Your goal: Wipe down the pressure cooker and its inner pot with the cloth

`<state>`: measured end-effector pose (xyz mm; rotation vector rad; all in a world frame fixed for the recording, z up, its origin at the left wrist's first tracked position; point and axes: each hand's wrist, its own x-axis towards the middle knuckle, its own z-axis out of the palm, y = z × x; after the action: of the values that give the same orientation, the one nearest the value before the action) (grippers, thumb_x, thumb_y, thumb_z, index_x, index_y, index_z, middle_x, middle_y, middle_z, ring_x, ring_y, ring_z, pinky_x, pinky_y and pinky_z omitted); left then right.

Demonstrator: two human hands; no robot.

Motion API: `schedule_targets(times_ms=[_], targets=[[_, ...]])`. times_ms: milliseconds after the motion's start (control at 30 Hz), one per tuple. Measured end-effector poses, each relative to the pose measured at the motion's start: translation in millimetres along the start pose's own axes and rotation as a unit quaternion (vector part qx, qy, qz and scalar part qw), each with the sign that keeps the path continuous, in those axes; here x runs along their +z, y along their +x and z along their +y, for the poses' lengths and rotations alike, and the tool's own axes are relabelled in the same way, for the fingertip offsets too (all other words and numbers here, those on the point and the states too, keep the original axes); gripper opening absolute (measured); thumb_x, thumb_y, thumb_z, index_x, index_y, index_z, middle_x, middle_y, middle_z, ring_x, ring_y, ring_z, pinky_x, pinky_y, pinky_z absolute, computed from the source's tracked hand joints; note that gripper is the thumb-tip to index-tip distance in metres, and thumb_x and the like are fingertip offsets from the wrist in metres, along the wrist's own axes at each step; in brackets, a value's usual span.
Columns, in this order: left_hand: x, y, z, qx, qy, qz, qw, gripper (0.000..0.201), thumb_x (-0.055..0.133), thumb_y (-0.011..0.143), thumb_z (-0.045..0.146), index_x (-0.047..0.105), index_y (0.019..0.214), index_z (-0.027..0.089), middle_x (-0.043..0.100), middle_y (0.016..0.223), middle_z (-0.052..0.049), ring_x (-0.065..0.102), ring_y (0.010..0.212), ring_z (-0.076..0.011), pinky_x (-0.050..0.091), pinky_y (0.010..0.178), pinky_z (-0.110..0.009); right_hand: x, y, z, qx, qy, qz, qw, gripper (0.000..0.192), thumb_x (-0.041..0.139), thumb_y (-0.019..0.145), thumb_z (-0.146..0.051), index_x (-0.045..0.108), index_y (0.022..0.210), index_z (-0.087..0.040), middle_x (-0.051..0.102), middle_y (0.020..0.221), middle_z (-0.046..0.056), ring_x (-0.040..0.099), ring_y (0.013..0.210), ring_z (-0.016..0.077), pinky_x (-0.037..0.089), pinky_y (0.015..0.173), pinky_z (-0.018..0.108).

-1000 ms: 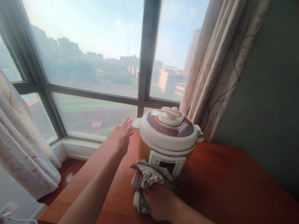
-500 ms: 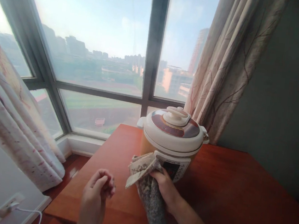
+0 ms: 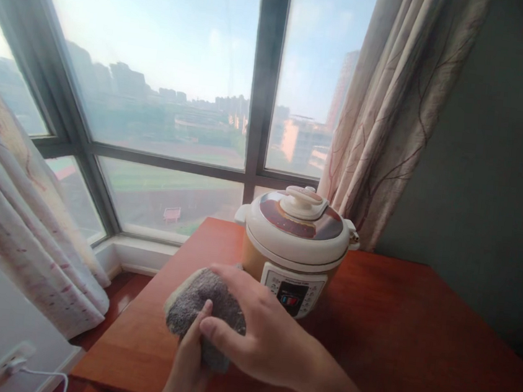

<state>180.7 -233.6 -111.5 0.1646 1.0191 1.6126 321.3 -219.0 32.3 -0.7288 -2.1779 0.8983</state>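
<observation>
A grey, fuzzy cloth (image 3: pixel 201 299), folded into a bundle, is held up over the table in front of the cooker. My left hand (image 3: pixel 191 354) grips it from below with the thumb pressed on the near face. Across its right side reaches my right hand (image 3: pixel 257 326), open, fingers stretched along the cloth's upper edge and thumb apart, touching it; some fingertips are hidden. Just beyond stands an electric pressure cooker (image 3: pixel 297 240), white and tan, lid on. Its front control panel (image 3: pixel 293 293) shows beside my right hand.
The cooker stands on a reddish-brown wooden table (image 3: pixel 395 347). Large windows (image 3: pixel 171 74) rise behind, with a patterned curtain (image 3: pixel 392 110) at right and another curtain (image 3: pixel 19 227) at left. A white cord (image 3: pixel 44 374) is plugged into a wall socket (image 3: pixel 7 369) at lower left.
The cloth has moved left, away from the cooker's front, and is now bundled. My left hand has taken hold of it; my right hand has loosened its grip and spread over it.
</observation>
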Motion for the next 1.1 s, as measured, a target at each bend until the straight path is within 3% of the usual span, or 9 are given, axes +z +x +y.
schedule_targets(times_ms=[167, 233, 333, 467, 633, 800, 867, 967, 1100], targets=[[19.0, 6.5, 1.5, 0.021, 0.000, 0.069, 0.997, 0.039, 0.067, 0.085, 0.017, 0.066, 0.124, 0.015, 0.077, 0.107, -0.008, 0.074, 0.101, -0.0249, 0.059, 0.093, -0.039, -91.5, 31.6, 43.3, -0.081, -0.225, 0.290, 0.926, 0.039, 0.053, 0.093, -0.029, 0.063, 0.128, -0.016, 0.065, 0.132, 0.012, 0.057, 0.127, 0.0242, 0.039, 0.114, 0.041], [22.3, 10.0, -9.0, 0.035, 0.019, 0.064, 0.997, 0.038, 0.071, 0.084, 0.019, 0.067, 0.121, 0.017, 0.075, 0.114, -0.008, 0.070, 0.111, -0.0261, 0.056, 0.098, -0.041, -124.6, 49.1, 67.7, -0.075, -0.290, 0.328, 0.896, 0.037, 0.053, 0.092, -0.031, 0.067, 0.122, -0.015, 0.067, 0.129, 0.014, 0.058, 0.125, 0.0273, 0.040, 0.113, 0.045], [30.2, 17.2, -29.8, 0.087, 0.075, 0.014, 0.993, 0.047, 0.079, 0.078, 0.027, 0.068, 0.123, 0.021, 0.069, 0.128, -0.006, 0.057, 0.130, -0.0291, 0.046, 0.111, -0.043, -153.6, 73.6, 98.5, -0.050, -0.325, 0.318, 0.889, 0.036, 0.050, 0.092, -0.031, 0.070, 0.117, -0.015, 0.068, 0.127, 0.014, 0.059, 0.124, 0.0283, 0.042, 0.111, 0.045], [56.6, 30.3, -38.6, 0.162, 0.120, -0.026, 0.979, 0.063, 0.082, 0.074, 0.041, 0.064, 0.130, 0.019, 0.066, 0.134, -0.008, 0.047, 0.138, -0.0330, 0.042, 0.113, -0.045, -160.4, 91.4, 117.8, -0.020, -0.331, 0.253, 0.909, 0.038, 0.050, 0.093, -0.034, 0.070, 0.120, -0.016, 0.070, 0.124, 0.013, 0.062, 0.119, 0.0289, 0.043, 0.109, 0.045], [93.7, 61.8, -19.2, 0.223, 0.117, -0.070, 0.965, 0.050, 0.072, 0.084, 0.044, 0.066, 0.126, 0.020, 0.065, 0.134, -0.008, 0.051, 0.135, -0.0314, 0.041, 0.113, -0.044, -158.0, 89.6, 120.3, -0.010, -0.321, 0.257, 0.912, 0.040, 0.051, 0.094, -0.037, 0.069, 0.122, -0.015, 0.070, 0.126, 0.013, 0.062, 0.120, 0.0283, 0.043, 0.109, 0.043], [87.6, 75.7, -41.9, 0.282, 0.107, -0.049, 0.952, 0.055, 0.071, 0.084, 0.042, 0.060, 0.133, 0.020, 0.053, 0.150, -0.007, 0.039, 0.145, -0.0269, 0.029, 0.121, -0.038, -157.4, 84.8, 117.5, 0.019, -0.293, 0.267, 0.918, 0.042, 0.051, 0.094, -0.040, 0.070, 0.122, -0.015, 0.070, 0.124, 0.014, 0.064, 0.117, 0.0277, 0.045, 0.106, 0.042], [76.9, 70.0, -58.0, 0.272, 0.115, -0.024, 0.955, 0.060, 0.073, 0.082, 0.041, 0.057, 0.136, 0.020, 0.047, 0.154, -0.007, 0.034, 0.148, -0.0255, 0.024, 0.123, -0.035, -156.9, 84.2, 116.2, 0.021, -0.291, 0.266, 0.919, 0.042, 0.051, 0.094, -0.040, 0.069, 0.122, -0.015, 0.070, 0.124, 0.015, 0.064, 0.117, 0.0276, 0.045, 0.106, 0.042], [67.6, 61.4, -71.9, 0.166, 0.105, 0.013, 0.980, 0.062, 0.069, 0.085, 0.047, 0.056, 0.137, 0.016, 0.052, 0.150, -0.012, 0.044, 0.142, -0.0294, 0.034, 0.119, -0.040, -156.3, 83.7, 114.9, 0.024, -0.290, 0.263, 0.920, 0.042, 0.051, 0.093, -0.041, 0.069, 0.122, -0.016, 0.070, 0.124, 0.014, 0.063, 0.118, 0.0272, 0.044, 0.107, 0.042], [75.4, 68.9, -59.2, 0.130, 0.054, -0.001, 0.990, 0.054, 0.066, 0.086, 0.048, 0.061, 0.131, 0.017, 0.062, 0.138, -0.011, 0.057, 0.130, -0.0290, 0.047, 0.108, -0.040, -156.7, 82.6, 115.0, 0.034, -0.272, 0.264, 0.925, 0.041, 0.051, 0.093, -0.041, 0.069, 0.122, -0.019, 0.070, 0.125, 0.012, 0.063, 0.119, 0.0259, 0.045, 0.106, 0.042]])
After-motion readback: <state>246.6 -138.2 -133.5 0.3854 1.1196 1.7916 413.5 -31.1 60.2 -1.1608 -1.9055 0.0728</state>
